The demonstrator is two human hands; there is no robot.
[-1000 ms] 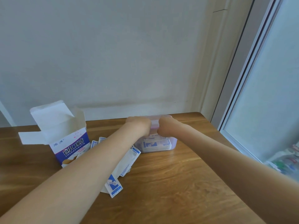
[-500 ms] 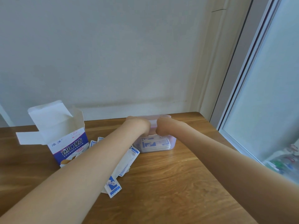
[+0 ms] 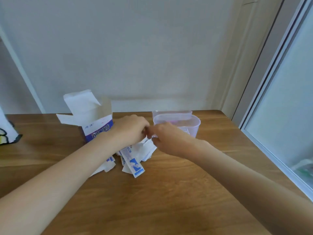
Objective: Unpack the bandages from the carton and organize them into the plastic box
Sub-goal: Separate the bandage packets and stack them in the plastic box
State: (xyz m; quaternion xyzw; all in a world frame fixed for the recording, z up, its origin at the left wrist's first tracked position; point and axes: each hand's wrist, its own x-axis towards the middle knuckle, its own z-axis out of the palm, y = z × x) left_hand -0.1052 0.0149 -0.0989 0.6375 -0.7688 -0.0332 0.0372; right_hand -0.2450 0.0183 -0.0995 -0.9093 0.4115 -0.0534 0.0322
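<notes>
- Our left hand (image 3: 131, 128) and right hand (image 3: 166, 136) meet at mid-frame, fingertips together directly over the top of the loose pile of bandages (image 3: 133, 158); both have fingers curled and seem to pinch at a wrapper between them, though blur keeps us from telling exactly what each holds.
- The pile lies on the wooden table (image 3: 169, 192) just below and slightly left of the hands, its strips running mostly lengthwise toward the lower frame.
- The plastic box (image 3: 194, 124) stands just right of and above the right hand, so we judge that hand the nearer one for carrying a strip across.
- The open carton (image 3: 94, 122) stands upright at the left, behind our left wrist.
</notes>
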